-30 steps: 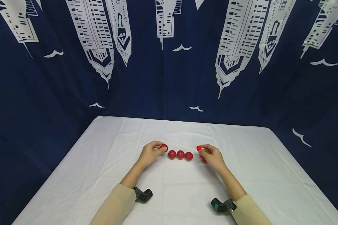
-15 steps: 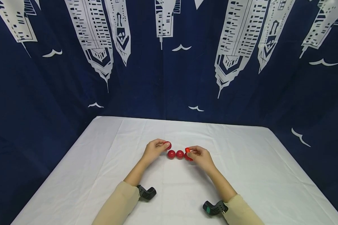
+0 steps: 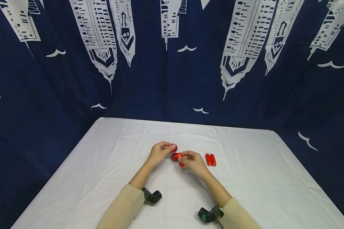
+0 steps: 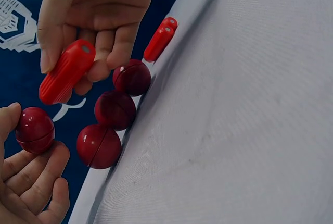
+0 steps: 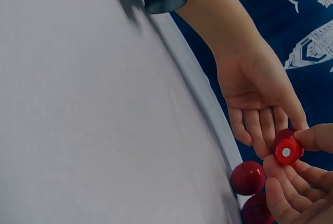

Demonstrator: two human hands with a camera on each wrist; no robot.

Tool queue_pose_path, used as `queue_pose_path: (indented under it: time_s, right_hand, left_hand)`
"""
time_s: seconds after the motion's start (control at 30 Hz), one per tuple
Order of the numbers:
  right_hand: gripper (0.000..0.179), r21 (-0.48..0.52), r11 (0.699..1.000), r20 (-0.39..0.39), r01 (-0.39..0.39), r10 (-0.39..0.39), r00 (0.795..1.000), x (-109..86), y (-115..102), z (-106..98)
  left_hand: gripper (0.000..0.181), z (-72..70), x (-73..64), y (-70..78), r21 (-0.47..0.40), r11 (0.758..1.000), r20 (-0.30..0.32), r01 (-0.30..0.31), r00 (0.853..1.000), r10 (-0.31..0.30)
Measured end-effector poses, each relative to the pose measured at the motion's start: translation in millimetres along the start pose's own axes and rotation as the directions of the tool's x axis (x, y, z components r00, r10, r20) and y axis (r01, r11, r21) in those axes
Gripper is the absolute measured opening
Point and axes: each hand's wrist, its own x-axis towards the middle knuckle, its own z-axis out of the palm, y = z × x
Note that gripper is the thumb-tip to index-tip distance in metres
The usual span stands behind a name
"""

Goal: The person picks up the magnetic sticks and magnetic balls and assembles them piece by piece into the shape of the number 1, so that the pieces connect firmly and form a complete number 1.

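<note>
My left hand (image 3: 160, 154) pinches a glossy red ball (image 4: 35, 130) between thumb and fingers, raised off the table. Close to its right, my right hand (image 3: 194, 162) holds a bright red ridged stick with rounded ends (image 4: 67, 73); a pale dot marks one end (image 5: 286, 152). Beneath the hands, three red balls lie in a row on the cloth. In the head view only the leftmost ball (image 3: 175, 157) shows well, the others being behind the right hand. The left wrist view shows the middle ball (image 4: 114, 109) and the far ball (image 4: 132, 78).
Two more red sticks (image 3: 211, 160) lie side by side on the table, right of the right hand. A white cloth (image 3: 132, 136) covers the table, and a dark blue printed curtain (image 3: 166, 95) hangs behind it. Each wrist bears a black camera (image 3: 152, 196).
My right hand has moved left with its stick, from beside the two lying sticks to over the balls. Those two sticks now show fully. My left hand has shifted slightly right with its ball.
</note>
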Motion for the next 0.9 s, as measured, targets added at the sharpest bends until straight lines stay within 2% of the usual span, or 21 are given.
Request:
queue_pose_path:
  time_s: [0.33,0.53,0.77,0.8,0.9]
  right_hand:
    - [0.031,0.052,0.999,0.028,-0.004,0.002,1.0,0.0,-2,11]
    - [0.028,0.07,0.998,-0.015,-0.011,0.012,1.0,2.1,-2,15]
    - [0.023,0.078,0.997,-0.044,-0.026,0.029,0.999,4.1,-2,19]
    - [0.023,0.081,0.996,-0.044,-0.026,0.029,0.999,4.1,-2,19]
    - [0.024,0.096,0.995,-0.041,-0.024,0.028,0.999,4.2,-2,21]
  left_hand:
    - [0.033,1.6,0.5,-1.5,0.004,1.0,-0.009,0.005,1.0,-0.005]
    - [0.034,3.1,0.7,-1.1,0.002,1.0,-0.002,0.002,1.0,-0.002]
    - [0.027,-2.0,-14.1,31.8,0.023,0.999,0.017,-0.022,1.0,0.021]
    - [0.027,-2.0,-14.8,32.9,0.023,1.0,0.011,-0.02,1.0,0.02]
    - [0.032,-0.9,-9.4,17.3,0.016,0.999,-0.002,-0.03,1.0,0.03]
